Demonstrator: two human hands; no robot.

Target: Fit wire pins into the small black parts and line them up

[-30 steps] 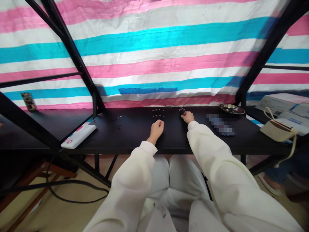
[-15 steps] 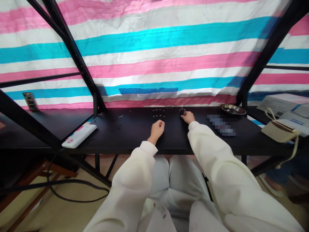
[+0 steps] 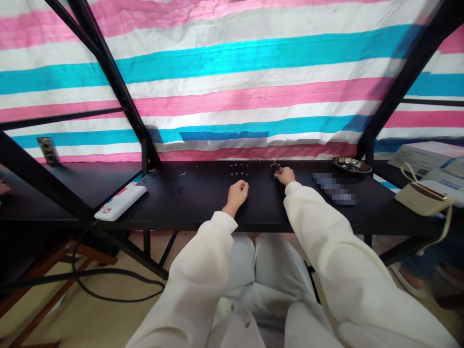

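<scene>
My left hand rests low over the black table, its fingers curled together; whatever they hold, if anything, is hidden. Just beyond it lie several small greyish pieces, set out in two short rows. Farther right, my right hand has thumb and fingers pinched together at the table top. A small dark thing shows at its fingertips, too small to name. Close behind that is a thin white string-like strand.
On the black table are a white case at left, a blurred-out flat item, and a shiny metal dish. A cream pouch with a strap lies far right beside boxes. Black frame posts flank a striped sheet.
My right hand has shifted very slightly, with its fingertips still pinched near the small dark thing. The left hand keeps its pose. The whole view has drifted a little.
</scene>
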